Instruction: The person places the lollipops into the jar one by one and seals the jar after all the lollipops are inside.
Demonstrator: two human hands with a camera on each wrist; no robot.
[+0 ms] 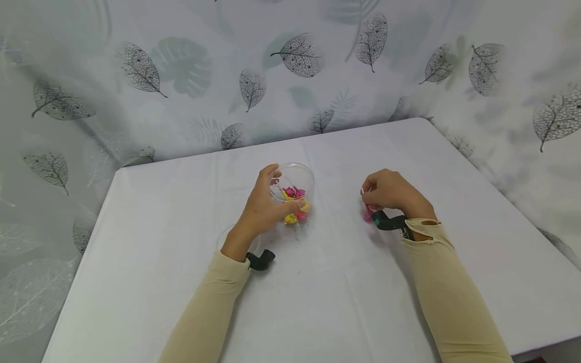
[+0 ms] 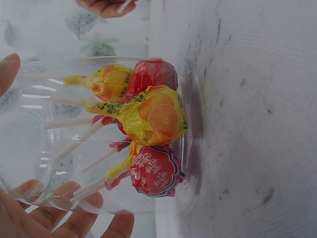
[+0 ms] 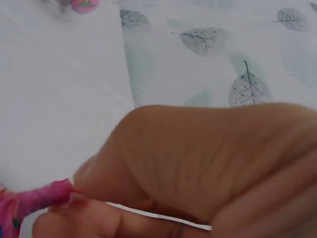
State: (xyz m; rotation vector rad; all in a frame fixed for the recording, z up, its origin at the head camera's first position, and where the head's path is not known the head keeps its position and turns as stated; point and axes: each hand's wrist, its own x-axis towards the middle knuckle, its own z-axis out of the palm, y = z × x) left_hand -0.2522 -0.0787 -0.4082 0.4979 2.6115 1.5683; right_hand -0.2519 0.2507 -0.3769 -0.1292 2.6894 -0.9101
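A clear round jar stands on the table, with my left hand gripping its side, thumb in front and fingers behind. Several wrapped lollipops lie heads-down inside it; the left wrist view shows a yellow lollipop with an orange-slice print and a red lollipop, white sticks pointing toward the mouth. To the right of the jar, my right hand pinches the stick of a pink-wrapped lollipop between thumb and fingers. Its head hangs downward close over the table, and much of the stick is hidden by the hand.
A clear round lid lies on the white-covered table, partly behind my left wrist. Leaf-patterned curtain borders the table's back and sides. A dark wrist camera sticks out from the left cuff, another from the right.
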